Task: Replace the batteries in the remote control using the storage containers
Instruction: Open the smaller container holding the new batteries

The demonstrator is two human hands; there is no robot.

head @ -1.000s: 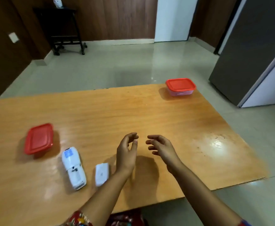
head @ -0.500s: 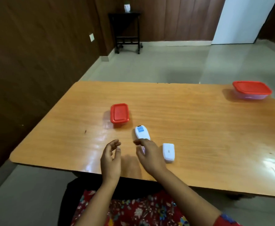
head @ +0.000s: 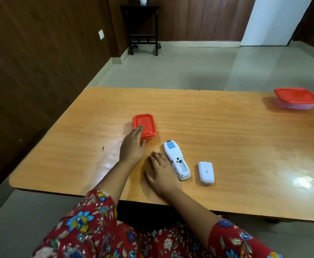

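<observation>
A white remote control (head: 176,159) lies face down on the wooden table (head: 208,127), its battery bay uncovered and looking bare. Its white cover (head: 206,172) lies just to the right. A small container with a red lid (head: 145,125) stands behind and left of the remote. My left hand (head: 133,146) reaches over the container's near edge, fingers apart and touching the lid. My right hand (head: 161,171) rests flat on the table, just left of the remote, holding nothing. A larger red-lidded container (head: 295,98) sits at the far right corner.
A dark wood-panelled wall runs along the left. A black side table (head: 143,28) stands against the far wall on the tiled floor. The table's near edge is close to my lap.
The camera view swung left and closer. My left hand moved forward onto the small red-lidded container. My right hand came down flat beside the remote.
</observation>
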